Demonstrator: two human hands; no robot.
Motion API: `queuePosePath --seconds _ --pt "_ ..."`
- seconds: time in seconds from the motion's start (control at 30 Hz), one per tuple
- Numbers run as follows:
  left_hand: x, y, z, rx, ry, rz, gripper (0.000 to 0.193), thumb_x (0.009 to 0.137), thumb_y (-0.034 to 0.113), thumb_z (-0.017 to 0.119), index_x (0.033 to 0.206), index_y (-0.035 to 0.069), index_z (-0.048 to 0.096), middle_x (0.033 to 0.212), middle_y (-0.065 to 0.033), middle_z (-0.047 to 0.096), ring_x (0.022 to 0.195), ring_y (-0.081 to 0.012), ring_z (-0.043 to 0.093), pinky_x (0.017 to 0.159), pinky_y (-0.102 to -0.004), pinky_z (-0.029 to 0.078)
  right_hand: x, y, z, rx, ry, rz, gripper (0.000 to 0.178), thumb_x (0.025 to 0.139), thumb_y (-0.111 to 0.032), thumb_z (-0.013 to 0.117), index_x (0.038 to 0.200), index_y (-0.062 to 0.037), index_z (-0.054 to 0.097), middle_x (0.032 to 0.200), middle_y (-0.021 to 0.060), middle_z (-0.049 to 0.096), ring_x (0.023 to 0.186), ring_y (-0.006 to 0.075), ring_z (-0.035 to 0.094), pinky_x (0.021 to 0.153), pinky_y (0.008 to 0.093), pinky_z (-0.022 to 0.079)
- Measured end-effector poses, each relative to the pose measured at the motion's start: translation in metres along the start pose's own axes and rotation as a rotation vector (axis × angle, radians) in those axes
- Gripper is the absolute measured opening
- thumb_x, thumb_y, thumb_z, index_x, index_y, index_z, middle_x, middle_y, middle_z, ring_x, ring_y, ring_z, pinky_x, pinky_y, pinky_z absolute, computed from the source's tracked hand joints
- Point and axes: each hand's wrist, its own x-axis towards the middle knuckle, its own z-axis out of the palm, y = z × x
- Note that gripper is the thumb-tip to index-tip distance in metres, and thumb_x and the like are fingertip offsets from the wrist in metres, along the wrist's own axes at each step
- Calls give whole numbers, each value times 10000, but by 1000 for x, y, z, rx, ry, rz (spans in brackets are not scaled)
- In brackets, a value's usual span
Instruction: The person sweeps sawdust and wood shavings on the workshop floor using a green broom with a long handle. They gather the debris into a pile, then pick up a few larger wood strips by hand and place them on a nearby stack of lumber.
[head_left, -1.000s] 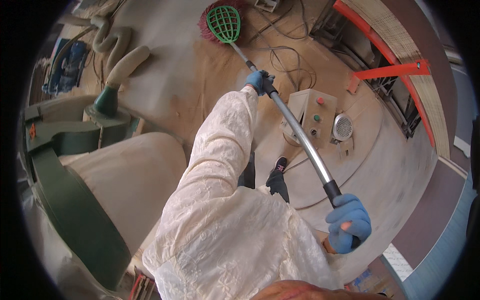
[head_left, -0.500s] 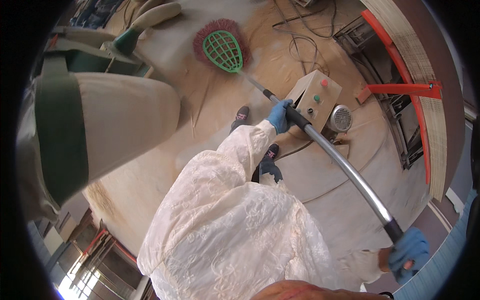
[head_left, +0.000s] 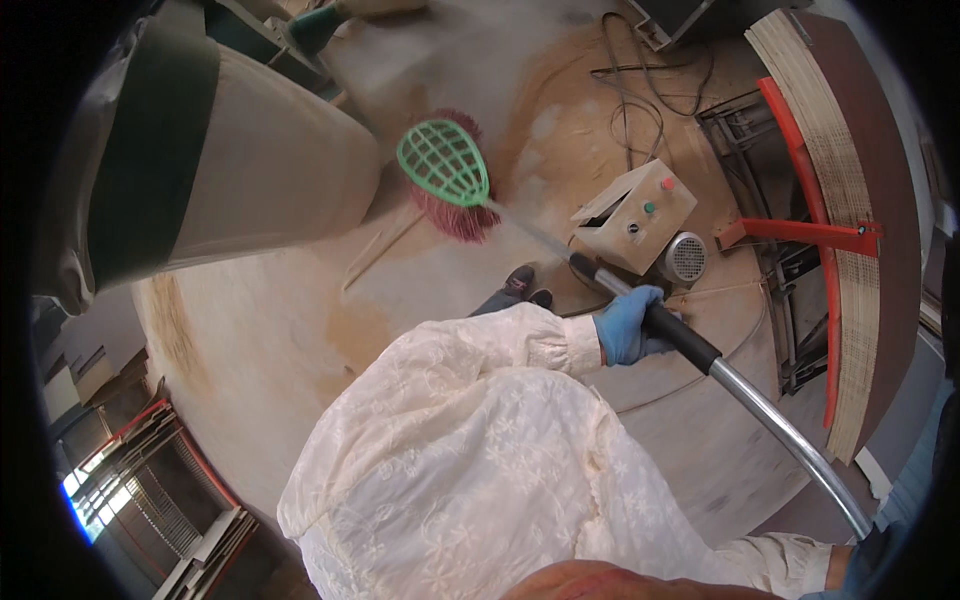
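A broom with a green slotted head (head_left: 443, 163) and dark red bristles (head_left: 460, 222) rests on the dusty floor ahead. Its silver pole (head_left: 785, 425) has black sleeves and slants down to the right. My left hand (head_left: 628, 325), in a blue glove, is wrapped round the black grip partway along the pole. Down at the lower right rim, my right hand (head_left: 866, 560) is dim and partly cut off, closed at the pole's upper end. Pale sawdust-like dust and a thin strip (head_left: 380, 250) lie beside the bristles.
A beige control box (head_left: 635, 215) with coloured buttons and a motor (head_left: 686, 257) stand right of the broom. Behind them loops a black cable (head_left: 640, 120). At right, a stack of sheets (head_left: 815, 130) sits by a red frame (head_left: 800, 230). A large cloth bag (head_left: 275, 150) bulges at left.
The broom head has come nearer to my feet, and its bristles now show on the near side. My left hand has moved right and nearer; my right hand has dropped toward the lower right rim.
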Motion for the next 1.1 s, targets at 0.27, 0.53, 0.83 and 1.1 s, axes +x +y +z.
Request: queuePosePath --seconds 0.27,0.53,0.83,1.1 --pt "17 190 -32 -23 -185 511 154 870 219 595 871 69 563 811 -132 621 780 -317 630 803 -463 542 -21 129 76 -275 -64 8 251 893 -174 576 651 -119 533 606 39 542 517 132 524 478 329 397" --pt "61 393 -165 -16 272 732 368 915 250 561 1194 68 403 965 -232 637 692 -352 632 688 -538 558 -34 319 229 -105 -471 193 146 786 -26 535 913 -39 605 576 49 564 527 205 555 633 438 507" --pt "82 228 -167 -68 121 646 256 906 288 580 1017 67 511 807 -119 624 752 -291 647 659 -442 563 -35 216 162 -187 -607 251 74 795 -110 549 832 -83 492 608 67 570 493 195 474 515 360 422" --pt "109 -17 -157 -91 59 495 210 880 297 636 881 102 558 779 -124 648 720 -290 664 714 -489 590 -98 57 0 -160 -480 208 188 859 -114 492 716 -123 371 571 38 377 504 166 298 550 357 229"
